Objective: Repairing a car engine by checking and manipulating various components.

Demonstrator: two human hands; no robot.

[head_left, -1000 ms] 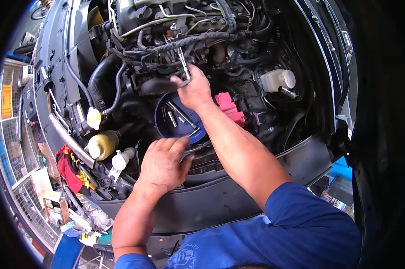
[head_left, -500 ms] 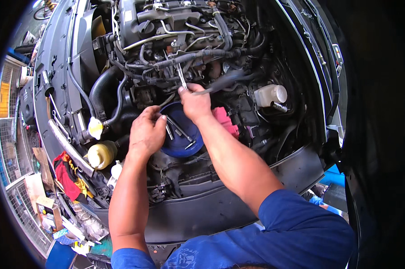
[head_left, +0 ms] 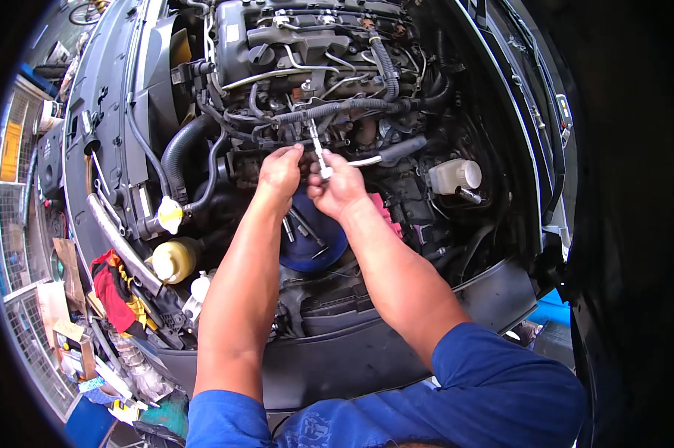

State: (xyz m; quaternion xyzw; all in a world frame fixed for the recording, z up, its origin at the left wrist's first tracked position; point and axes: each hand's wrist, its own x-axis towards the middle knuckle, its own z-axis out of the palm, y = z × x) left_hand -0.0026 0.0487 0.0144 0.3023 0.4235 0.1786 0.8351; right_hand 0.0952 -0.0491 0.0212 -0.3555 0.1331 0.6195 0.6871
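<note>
My right hand is closed around the head end of a ratchet wrench, whose grey grip sticks out to the right. From its head a long chrome extension runs up to the front of the engine, under a ribbed hose; its far tip is hidden. Just left of it, my left hand has its fingers curled together near the extension; anything between them is hidden. Below both hands sits a round blue dish, with a dark long-handled tool and a small metal piece in it.
A white reservoir stands right of the engine, a yellowish one at left. A pink-red block lies beside my right wrist. Tools rest on the left fender edge. Red and black gloves or cloth lie at lower left.
My left hand has risen from the dish's rim to beside the extension. The ratchet handle, blurred before, now shows sharply, and my right hand sits lower on the tool's head.
</note>
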